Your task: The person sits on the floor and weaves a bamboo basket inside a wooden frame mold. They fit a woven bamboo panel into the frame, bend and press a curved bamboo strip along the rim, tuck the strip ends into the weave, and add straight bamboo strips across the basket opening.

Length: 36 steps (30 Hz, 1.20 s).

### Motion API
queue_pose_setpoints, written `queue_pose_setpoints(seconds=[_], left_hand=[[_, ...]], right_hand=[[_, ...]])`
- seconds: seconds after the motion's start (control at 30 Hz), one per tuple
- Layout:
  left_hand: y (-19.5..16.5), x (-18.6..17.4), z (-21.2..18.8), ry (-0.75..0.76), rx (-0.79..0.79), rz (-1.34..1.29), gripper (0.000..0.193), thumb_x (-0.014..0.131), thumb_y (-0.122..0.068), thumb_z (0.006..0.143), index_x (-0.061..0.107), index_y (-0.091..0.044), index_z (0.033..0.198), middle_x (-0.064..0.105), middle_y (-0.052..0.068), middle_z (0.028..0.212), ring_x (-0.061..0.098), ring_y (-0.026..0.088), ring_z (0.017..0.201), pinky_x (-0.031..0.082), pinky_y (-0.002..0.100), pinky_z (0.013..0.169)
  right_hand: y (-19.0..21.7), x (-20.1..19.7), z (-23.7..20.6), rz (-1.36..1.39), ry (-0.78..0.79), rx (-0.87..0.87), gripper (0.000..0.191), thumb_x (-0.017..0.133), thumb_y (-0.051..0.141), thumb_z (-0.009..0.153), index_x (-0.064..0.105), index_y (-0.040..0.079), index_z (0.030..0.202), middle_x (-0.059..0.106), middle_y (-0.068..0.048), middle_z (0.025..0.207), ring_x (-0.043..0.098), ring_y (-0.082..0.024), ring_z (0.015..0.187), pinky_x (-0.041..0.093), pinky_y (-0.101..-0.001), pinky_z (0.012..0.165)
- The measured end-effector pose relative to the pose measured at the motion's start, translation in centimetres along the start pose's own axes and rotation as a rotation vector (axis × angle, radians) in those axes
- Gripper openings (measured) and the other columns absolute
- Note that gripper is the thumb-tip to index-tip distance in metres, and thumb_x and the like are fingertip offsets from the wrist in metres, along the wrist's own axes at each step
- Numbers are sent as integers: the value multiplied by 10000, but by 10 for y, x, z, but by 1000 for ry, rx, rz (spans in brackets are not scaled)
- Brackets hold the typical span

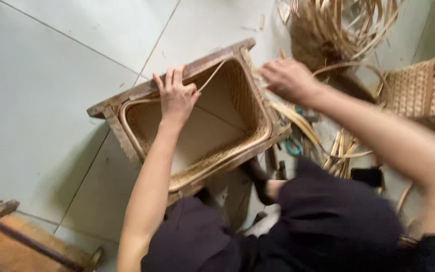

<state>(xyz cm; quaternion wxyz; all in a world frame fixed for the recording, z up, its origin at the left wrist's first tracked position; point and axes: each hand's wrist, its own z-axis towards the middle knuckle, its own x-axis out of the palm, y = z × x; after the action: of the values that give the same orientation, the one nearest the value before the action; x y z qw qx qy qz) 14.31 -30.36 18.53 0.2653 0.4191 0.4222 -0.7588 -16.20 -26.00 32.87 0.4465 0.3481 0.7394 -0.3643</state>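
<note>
Pressing a thin cane strip point(212, 75) against the far rim of the woven basket point(237, 136), the left hand point(176, 95) grips it; the right hand point(288, 78) pinches the strip's end at the basket's right corner.

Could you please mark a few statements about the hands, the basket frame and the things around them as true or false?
1. The left hand rests on the far rim of the woven basket. True.
2. The basket sits inside a wooden frame. True.
3. The right hand grips the near rim of the basket. False: it is at the far right corner, by the cane strips.
4. The basket is full of cane. False: it is open, and the floor tiles show through it.
5. A second woven piece lies at the right edge. True.
</note>
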Motion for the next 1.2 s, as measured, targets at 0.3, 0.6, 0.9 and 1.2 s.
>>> queue_pose_setpoints(seconds=[0.3,0.6,0.9,1.2], left_hand=[[-5,-1,7,67,-45,-21,215,855,-291,787,709,-144,728,465,157,1515,376,387,1434,171,786,1164],[-4,-13,4,128,-22,-52,229,830,-280,837,692,-131,730,449,141,1524,362,380,1457,145,793,1164],[-2,-18,4,160,-1,-87,221,806,-281,872,691,-121,774,424,156,1561,346,406,1467,141,801,1155],[-12,-18,0,107,-9,-22,198,808,-262,883,690,-112,831,459,159,1578,376,443,1479,172,743,1194]], right_hand=[[35,74,95,265,-635,320,397,744,44,884,615,94,1257,638,-63,1138,612,-215,1039,551,-338,856],[35,86,81,273,-758,248,419,740,18,864,677,53,1277,652,-49,1139,633,-216,1015,519,-375,825],[33,99,80,248,-772,245,376,745,24,893,695,54,1265,679,-42,1140,661,-207,1031,512,-362,802],[22,74,68,306,-643,129,390,726,150,929,673,25,1295,646,-114,1233,649,-235,997,561,-351,792]])
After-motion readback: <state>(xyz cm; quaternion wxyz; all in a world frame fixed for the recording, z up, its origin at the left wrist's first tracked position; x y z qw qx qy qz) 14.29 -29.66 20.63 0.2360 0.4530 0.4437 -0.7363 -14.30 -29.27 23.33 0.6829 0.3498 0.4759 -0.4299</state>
